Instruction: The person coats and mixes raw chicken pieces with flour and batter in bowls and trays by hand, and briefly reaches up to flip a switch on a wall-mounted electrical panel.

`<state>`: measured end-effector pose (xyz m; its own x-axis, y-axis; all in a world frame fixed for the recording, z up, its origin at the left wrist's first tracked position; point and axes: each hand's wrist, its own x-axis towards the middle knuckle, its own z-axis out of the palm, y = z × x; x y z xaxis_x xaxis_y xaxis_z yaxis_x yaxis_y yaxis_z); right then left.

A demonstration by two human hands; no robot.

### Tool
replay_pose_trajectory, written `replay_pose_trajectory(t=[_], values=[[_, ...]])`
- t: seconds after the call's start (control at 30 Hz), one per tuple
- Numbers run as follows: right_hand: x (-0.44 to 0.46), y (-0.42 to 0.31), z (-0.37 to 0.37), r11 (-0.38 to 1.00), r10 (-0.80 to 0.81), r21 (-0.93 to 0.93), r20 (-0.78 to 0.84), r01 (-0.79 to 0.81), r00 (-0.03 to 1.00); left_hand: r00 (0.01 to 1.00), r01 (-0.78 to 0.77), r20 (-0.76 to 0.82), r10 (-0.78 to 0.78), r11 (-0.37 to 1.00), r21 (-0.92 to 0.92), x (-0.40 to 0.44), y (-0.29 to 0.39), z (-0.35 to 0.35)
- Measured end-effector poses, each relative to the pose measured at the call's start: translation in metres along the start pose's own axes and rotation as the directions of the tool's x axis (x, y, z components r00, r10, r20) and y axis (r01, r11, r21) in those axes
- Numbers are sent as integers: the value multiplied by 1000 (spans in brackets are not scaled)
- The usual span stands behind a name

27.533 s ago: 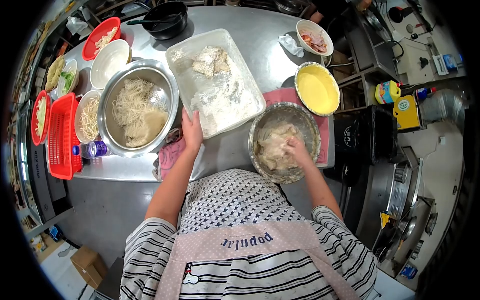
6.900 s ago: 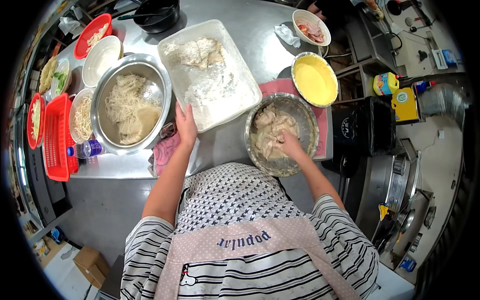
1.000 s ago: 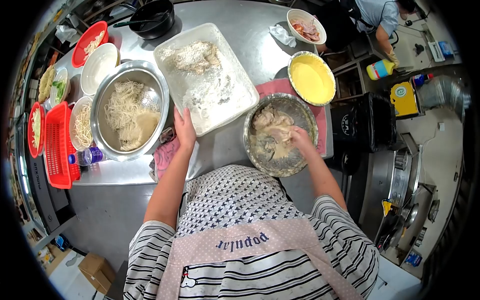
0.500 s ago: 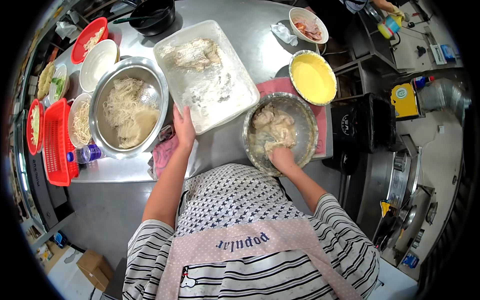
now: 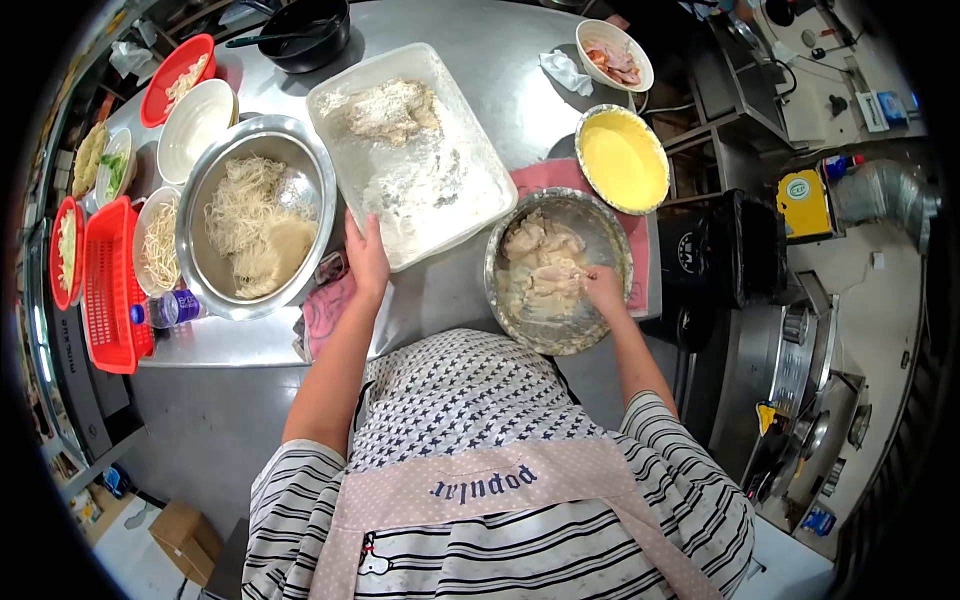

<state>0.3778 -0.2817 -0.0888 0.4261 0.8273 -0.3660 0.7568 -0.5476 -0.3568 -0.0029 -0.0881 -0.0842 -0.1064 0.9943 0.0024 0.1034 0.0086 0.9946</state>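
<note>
My left hand (image 5: 368, 262) holds the near left edge of a white plastic tray (image 5: 485, 165). Loose flour (image 5: 415, 195) covers part of its floor, and a floured piece of meat (image 5: 395, 112) lies toward its far end. Inside a metal bowl (image 5: 520, 325) with a batter-smeared wall is wet, pale raw meat (image 5: 545, 250). My right hand (image 5: 606, 292) reaches into the right side of this bowl, fingers pinched together at the edge of a piece of the meat. The fingertips are partly hidden.
A bowl of yellow batter (image 5: 622, 160) stands beyond the metal bowl on a pink towel (image 5: 642, 265). At left is a steel basin (image 5: 325, 190) of thin noodles, beside a red basket (image 5: 100, 300) and a bottle (image 5: 170, 308). A bowl of sliced meat (image 5: 612, 62) stands far right.
My right hand has moved right and slightly away from me within the bowl, uncovering more of the meat. My left hand stays at the tray. A co-worker's hand has left the upper right.
</note>
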Motion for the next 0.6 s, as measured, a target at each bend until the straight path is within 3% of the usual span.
replay_pose_trajectory(t=[0.1,0.17,0.3,0.37,0.4,0.47,0.5,0.57,0.6], values=[[-1,-14,-7,996,-86,-11,-81,85,993,997,67,-31,-66,998,19,-2,6,0],[-12,-40,-29,898,-43,441,91,-1,995,998,60,-2,-60,998,8,-2,10,0],[-26,-75,-41,749,-143,662,113,33,983,997,78,2,-78,997,28,-1,7,-1],[-48,-116,-43,835,-432,302,-160,460,888,1000,28,-15,-27,999,45,1,-8,-1],[-50,-116,-29,836,-429,301,-161,458,889,1000,28,-12,-28,999,44,1,-9,0],[-45,-103,9,604,-796,-143,-71,784,601,1000,3,-16,-2,998,68,1,-9,-1],[-47,-97,19,600,-799,-140,-71,788,597,1000,2,-21,-1,997,71,0,-2,-1],[-52,-90,31,724,-640,-155,211,672,739,996,92,-10,-91,995,31,-3,9,0],[-49,-89,30,721,-644,-154,211,675,735,996,90,-15,-90,995,32,-1,8,-1]])
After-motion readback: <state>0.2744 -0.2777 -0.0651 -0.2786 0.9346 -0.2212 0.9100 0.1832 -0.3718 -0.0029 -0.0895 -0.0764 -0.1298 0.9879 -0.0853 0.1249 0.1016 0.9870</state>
